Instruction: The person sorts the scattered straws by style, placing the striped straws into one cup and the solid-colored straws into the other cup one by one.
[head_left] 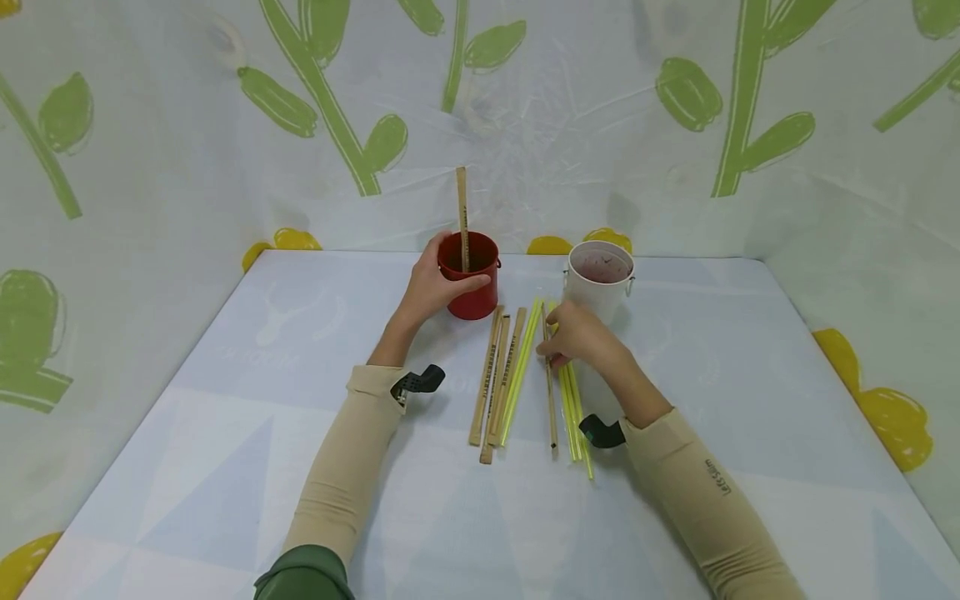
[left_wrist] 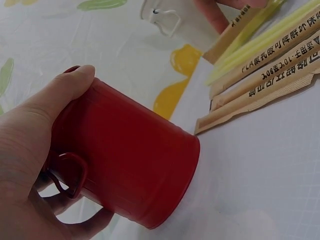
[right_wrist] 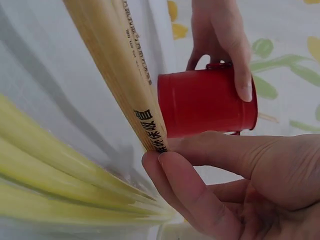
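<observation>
My left hand grips a small red bucket at the back of the table, thumb on one side and fingers round the other. One paper-wrapped straw stands upright inside it. With thumb and fingertips, my right hand pinches another brown paper-wrapped straw near its far end. In the head view this straw lies between two groups of yellow straws. Several wrapped straws lie left of it, beside yellow straws; more yellow straws lie under and beside the right hand.
A white bucket with side handles stands just beyond my right hand, its inside stained. The pale blue-and-white table meets a plastic-covered wall with green leaf prints behind the buckets.
</observation>
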